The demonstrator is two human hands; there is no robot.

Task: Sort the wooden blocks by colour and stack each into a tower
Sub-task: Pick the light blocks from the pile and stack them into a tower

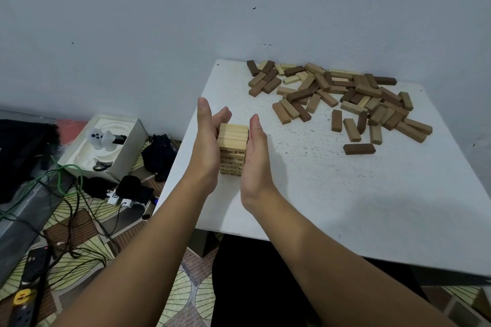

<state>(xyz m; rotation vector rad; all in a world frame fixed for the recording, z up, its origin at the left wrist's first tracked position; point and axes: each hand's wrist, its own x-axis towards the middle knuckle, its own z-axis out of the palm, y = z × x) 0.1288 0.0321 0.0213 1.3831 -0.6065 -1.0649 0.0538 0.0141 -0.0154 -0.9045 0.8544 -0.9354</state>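
Observation:
A tower of light-coloured wooden blocks (233, 141) stands near the left edge of the white table (345, 207). My left hand (207, 146) is flat against the tower's left side, fingers straight and pointing away from me. My right hand (255, 156) presses flat against its right side in the same way. The lower part of the tower is partly hidden between my palms. A loose pile of mixed blocks (342, 95), light, mid-brown and dark brown, is spread over the far right of the table. One dark brown block (359, 148) lies alone in front of the pile.
The table stands against a pale wall. Left of it on the floor are a white box (106, 146) with scissors, a dark bag (159, 154), tangled cables (69, 194) and a power strip (24, 297). The table's left edge is close to the tower.

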